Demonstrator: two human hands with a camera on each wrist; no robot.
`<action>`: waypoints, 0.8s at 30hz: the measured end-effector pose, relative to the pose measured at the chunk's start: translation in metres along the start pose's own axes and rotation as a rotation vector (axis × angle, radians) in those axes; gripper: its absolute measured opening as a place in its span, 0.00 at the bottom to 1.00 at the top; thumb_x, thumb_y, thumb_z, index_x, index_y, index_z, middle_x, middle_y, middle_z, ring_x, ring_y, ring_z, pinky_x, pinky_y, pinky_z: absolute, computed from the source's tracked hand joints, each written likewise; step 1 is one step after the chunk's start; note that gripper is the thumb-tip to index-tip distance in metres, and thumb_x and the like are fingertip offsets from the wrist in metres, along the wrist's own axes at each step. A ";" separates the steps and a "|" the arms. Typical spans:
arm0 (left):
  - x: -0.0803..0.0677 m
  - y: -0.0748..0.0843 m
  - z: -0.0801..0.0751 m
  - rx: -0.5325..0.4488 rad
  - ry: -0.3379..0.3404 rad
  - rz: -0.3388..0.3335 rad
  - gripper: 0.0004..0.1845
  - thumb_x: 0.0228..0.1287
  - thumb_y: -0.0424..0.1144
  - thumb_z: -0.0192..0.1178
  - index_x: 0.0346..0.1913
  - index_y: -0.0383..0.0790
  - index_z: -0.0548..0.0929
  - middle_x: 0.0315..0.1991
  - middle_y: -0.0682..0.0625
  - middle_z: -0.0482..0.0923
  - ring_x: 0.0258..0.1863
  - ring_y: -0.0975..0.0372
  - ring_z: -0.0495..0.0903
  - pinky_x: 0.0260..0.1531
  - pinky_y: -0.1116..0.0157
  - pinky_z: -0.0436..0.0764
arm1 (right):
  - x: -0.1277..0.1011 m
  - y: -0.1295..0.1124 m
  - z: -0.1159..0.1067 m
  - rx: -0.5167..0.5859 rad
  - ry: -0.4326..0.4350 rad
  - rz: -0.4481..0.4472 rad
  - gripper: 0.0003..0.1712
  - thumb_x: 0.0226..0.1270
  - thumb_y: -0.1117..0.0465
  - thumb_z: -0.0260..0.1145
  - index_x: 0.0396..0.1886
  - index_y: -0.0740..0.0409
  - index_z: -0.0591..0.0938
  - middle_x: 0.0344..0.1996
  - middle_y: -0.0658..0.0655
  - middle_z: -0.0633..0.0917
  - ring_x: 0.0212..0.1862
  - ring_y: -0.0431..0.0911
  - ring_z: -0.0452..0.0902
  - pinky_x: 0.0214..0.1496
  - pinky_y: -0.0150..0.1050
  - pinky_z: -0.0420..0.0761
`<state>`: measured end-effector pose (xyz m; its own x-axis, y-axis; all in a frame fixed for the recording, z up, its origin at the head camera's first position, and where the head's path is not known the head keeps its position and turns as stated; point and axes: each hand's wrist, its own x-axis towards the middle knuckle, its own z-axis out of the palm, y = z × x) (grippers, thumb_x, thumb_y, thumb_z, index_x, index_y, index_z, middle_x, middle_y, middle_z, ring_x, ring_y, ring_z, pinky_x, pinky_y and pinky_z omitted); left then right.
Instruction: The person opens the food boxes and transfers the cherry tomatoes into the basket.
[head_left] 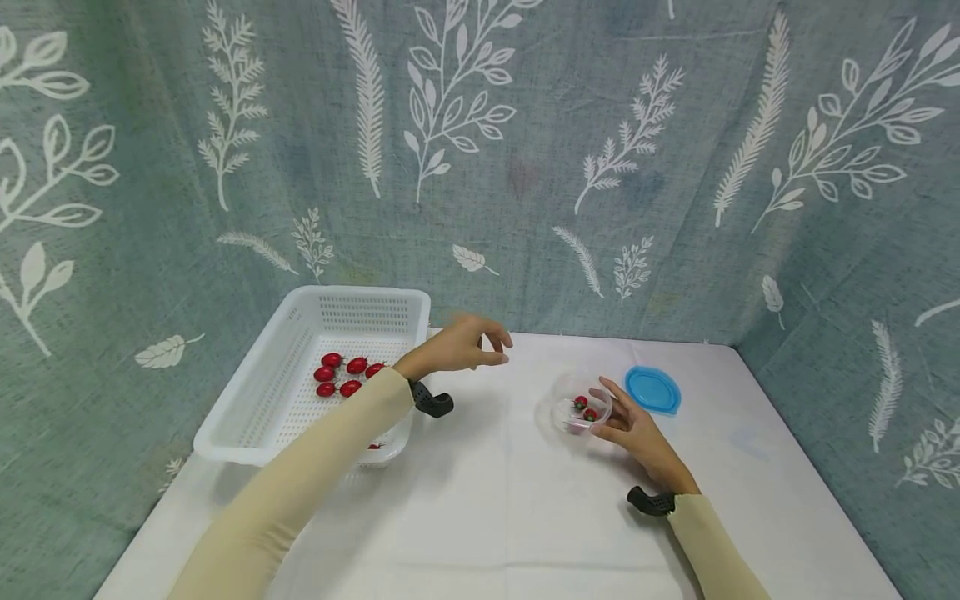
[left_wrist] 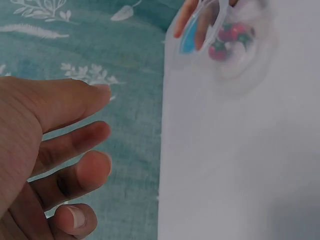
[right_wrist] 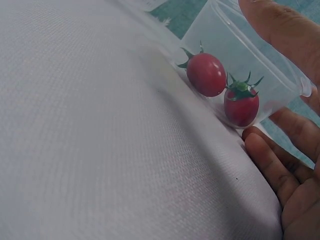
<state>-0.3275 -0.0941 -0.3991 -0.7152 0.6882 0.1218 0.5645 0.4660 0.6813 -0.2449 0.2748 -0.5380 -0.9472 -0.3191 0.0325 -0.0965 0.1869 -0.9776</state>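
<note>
Left hand [head_left: 459, 343] empty, fingers loosely bent, between white plastic basket [head_left: 251, 379] and clear cup [right_wrist: 235, 47]. Right hand [head_left: 639, 435] grips cup; at least two cherry tomatoes [right_wrist: 206, 75] inside. More left in basket; blue lid [head_left: 652, 390] not on.

Table [head_left: 465, 508] is lying open between basket [head_left: 251, 383] and tub [right_wrist: 239, 54], leaving a lane; left hand [head_left: 459, 343] is hanging at its back end. Left sleeve [head_left: 300, 492] is crossing basket's right rim, blocking that side; walls are ringing tomatoes [head_left: 350, 388]. Right hand [head_left: 641, 437] is blocking tub's right side; left side and mouth are offering room. Curtain [head_left: 517, 250] is closing the back.
</note>
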 end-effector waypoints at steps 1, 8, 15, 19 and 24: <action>0.002 0.000 0.003 -0.002 -0.003 0.005 0.11 0.71 0.40 0.67 0.53 0.44 0.86 0.43 0.51 0.85 0.22 0.56 0.83 0.27 0.59 0.85 | 0.000 0.000 0.000 -0.001 0.001 0.001 0.54 0.69 0.56 0.74 0.85 0.42 0.51 0.78 0.55 0.64 0.61 0.54 0.77 0.55 0.38 0.81; 0.021 0.007 0.026 -0.040 -0.045 -0.014 0.11 0.70 0.41 0.68 0.53 0.45 0.86 0.45 0.52 0.85 0.23 0.57 0.83 0.28 0.60 0.85 | 0.002 0.000 0.000 0.006 0.014 0.012 0.54 0.68 0.55 0.75 0.85 0.41 0.52 0.78 0.52 0.66 0.66 0.54 0.75 0.57 0.39 0.81; 0.040 0.008 0.058 -0.033 -0.135 -0.006 0.13 0.70 0.42 0.69 0.54 0.44 0.86 0.50 0.48 0.84 0.31 0.48 0.85 0.31 0.59 0.85 | 0.002 0.000 0.000 0.008 0.018 0.024 0.55 0.67 0.54 0.76 0.85 0.42 0.52 0.78 0.55 0.64 0.65 0.56 0.75 0.57 0.39 0.81; 0.048 0.013 0.075 -0.005 -0.195 0.010 0.14 0.70 0.41 0.68 0.55 0.41 0.85 0.55 0.42 0.83 0.35 0.45 0.87 0.29 0.63 0.85 | 0.003 0.002 -0.001 0.004 0.020 0.022 0.56 0.67 0.54 0.76 0.85 0.41 0.52 0.78 0.54 0.65 0.63 0.57 0.76 0.57 0.40 0.81; 0.056 0.019 0.094 0.002 -0.231 0.049 0.16 0.73 0.40 0.66 0.57 0.36 0.84 0.55 0.43 0.83 0.30 0.45 0.87 0.26 0.65 0.84 | 0.002 0.000 -0.001 0.012 0.022 0.033 0.55 0.66 0.54 0.77 0.84 0.36 0.54 0.77 0.51 0.66 0.65 0.57 0.75 0.57 0.40 0.81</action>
<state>-0.3182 0.0062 -0.4473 -0.5738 0.8189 -0.0140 0.5970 0.4299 0.6773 -0.2470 0.2754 -0.5378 -0.9564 -0.2922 0.0043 -0.0613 0.1861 -0.9806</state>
